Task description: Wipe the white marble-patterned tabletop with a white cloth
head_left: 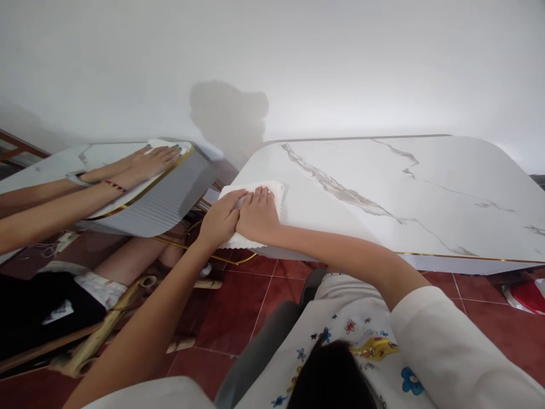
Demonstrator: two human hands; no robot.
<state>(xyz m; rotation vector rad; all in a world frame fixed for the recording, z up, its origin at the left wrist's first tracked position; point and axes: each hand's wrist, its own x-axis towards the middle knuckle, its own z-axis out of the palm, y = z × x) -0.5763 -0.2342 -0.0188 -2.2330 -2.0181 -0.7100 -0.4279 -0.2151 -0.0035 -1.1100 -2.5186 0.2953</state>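
Note:
My left hand (218, 219) and my right hand (258, 216) lie side by side, touching, on a white cloth (275, 196) with a scalloped edge. Both press it palm-down against the left end of a white marble-patterned tabletop (417, 193). The fingers of my right hand stretch forward over the cloth. Those of my left hand also lie flat, pointing up and to the right. Part of the cloth hangs over the near edge, and what is under my palms is hidden.
At left, a co-worker's hands (155, 162) rest on another white cloth (164, 143) atop a similar cabinet with a grey ribbed side (170, 201). A white wall (340, 62) stands behind. Below are red floor tiles (238, 307), a bamboo chair (102, 324) and a red-and-white object (525, 295).

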